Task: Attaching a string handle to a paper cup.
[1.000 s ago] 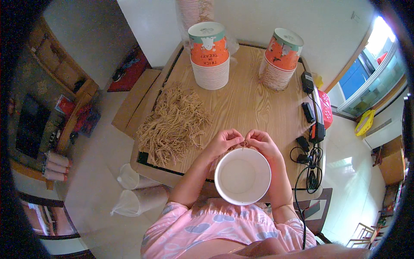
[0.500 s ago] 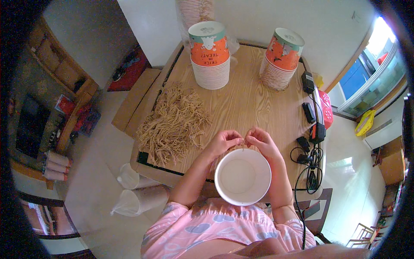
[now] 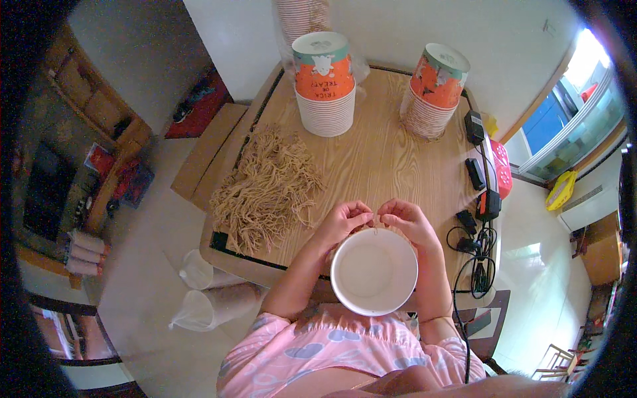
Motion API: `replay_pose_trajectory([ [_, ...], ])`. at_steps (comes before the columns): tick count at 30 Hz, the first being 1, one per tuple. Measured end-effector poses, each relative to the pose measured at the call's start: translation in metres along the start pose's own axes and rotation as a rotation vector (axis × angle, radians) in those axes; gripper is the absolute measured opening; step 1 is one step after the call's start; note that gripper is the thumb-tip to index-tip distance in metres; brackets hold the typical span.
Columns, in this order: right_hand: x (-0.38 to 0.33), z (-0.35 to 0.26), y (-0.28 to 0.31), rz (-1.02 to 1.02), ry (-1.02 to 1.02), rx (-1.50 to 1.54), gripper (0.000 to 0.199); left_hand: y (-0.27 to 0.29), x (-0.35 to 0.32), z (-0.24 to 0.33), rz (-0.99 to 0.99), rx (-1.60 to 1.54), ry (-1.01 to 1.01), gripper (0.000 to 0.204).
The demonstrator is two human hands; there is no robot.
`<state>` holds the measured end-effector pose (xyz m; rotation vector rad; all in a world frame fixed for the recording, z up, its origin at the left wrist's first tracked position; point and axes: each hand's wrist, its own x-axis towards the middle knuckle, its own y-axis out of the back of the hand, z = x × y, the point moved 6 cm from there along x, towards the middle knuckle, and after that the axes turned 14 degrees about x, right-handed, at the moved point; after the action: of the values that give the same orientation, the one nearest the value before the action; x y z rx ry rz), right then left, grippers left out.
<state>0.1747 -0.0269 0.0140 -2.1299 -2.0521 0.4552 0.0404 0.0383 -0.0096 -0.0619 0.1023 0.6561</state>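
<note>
Both hands, left hand (image 3: 343, 220) and right hand (image 3: 410, 219), pinch a thin tan string (image 3: 375, 221) at the far rim of a round white paper bowl (image 3: 373, 270) over the wooden table (image 3: 378, 156).

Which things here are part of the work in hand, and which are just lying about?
In use:
- white paper cup, open side up, between both hands
- left hand and right hand, fingers pinching a short bit of cord at its far rim
- pile of tan cords
- two stacks of orange cups

Lying about:
- chargers and cables
- red case
- cardboard box
</note>
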Motion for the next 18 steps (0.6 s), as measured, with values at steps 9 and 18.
replay_pose_trajectory([
  [9,0.007,-0.004,-0.012,-0.009,-0.019,-0.154,0.009,0.002,-0.001,0.002,0.03,-0.042,-0.01,0.01],
  [18,0.018,-0.004,-0.008,0.008,0.136,-0.183,0.008,0.002,-0.002,-0.002,0.028,-0.081,0.065,0.015],
])
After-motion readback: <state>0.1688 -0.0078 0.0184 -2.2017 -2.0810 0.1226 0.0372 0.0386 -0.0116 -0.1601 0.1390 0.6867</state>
